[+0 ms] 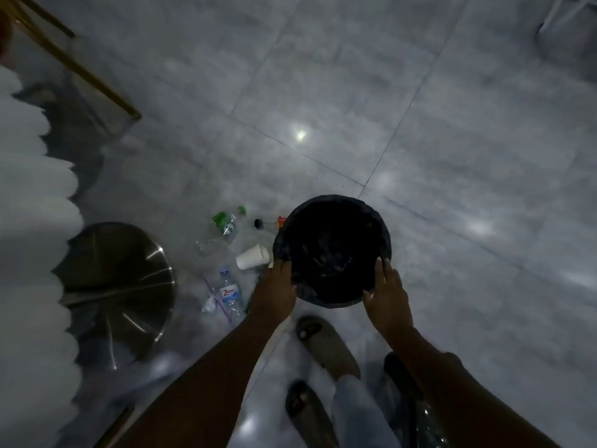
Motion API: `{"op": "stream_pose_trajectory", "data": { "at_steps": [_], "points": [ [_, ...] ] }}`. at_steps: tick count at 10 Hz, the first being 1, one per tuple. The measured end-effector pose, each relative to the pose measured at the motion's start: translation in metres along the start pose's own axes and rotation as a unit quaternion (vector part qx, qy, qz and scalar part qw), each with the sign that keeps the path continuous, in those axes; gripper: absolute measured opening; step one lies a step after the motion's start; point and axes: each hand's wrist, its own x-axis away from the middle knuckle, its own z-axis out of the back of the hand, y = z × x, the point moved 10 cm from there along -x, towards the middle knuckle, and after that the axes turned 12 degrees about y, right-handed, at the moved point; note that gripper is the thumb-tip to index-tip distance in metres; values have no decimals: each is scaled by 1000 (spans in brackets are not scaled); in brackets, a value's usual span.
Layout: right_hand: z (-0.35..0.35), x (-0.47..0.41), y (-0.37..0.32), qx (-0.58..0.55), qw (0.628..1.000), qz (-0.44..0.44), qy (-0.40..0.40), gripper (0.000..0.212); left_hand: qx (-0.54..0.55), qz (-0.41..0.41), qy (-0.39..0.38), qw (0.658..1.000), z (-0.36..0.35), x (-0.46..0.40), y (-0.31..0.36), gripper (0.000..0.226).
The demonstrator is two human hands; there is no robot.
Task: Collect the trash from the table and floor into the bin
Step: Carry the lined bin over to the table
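Observation:
A round bin [332, 221] lined with a black bag stands on the grey tiled floor in front of me. My left hand [277, 286] grips its near-left rim and my right hand [386, 292] grips its near-right rim. Trash lies on the floor left of the bin: a white paper cup [252, 257] on its side, a clear water bottle with a blue label [230, 294], a crushed bottle with a green label [223, 225], a small dark-capped bottle [263, 224] and a red scrap [282, 219] behind the rim.
A shiny metal round table base [119, 292] sits at the left, under a white scalloped table edge [29, 240]. A gold chair leg [97, 82] crosses the upper left. My two sandalled feet [326, 344] are below the bin. Open tiled floor extends far and right.

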Motion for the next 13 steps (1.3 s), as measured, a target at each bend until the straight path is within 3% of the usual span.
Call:
{"op": "stream_pose_trajectory", "data": {
  "at_steps": [3,4,5,6,8,9,11,13],
  "points": [
    [-48,-28,29,-83,991,-100,26,79,-59,26,-12,998,-56,-40,-40,73],
    [-57,-36,43,-97,980,-175,22,76,-37,65,-59,995,-82,-48,-62,75],
    [-64,-36,63,-135,958,-253,16,58,58,51,66,995,-77,-58,-67,57],
    [-52,-37,64,-182,948,-259,42,21,84,159,-13,984,-60,-47,-65,56],
    [4,-31,39,-194,961,-156,119,28,216,182,26,959,-25,-21,-46,44],
    [41,-29,21,-193,963,-123,144,23,210,206,74,953,7,-10,-42,46],
    [149,-34,-42,-230,948,-70,209,25,216,206,177,938,124,8,-1,42],
    [271,-16,-112,-260,939,-22,225,36,232,183,276,914,261,48,46,37]
  ]
}}
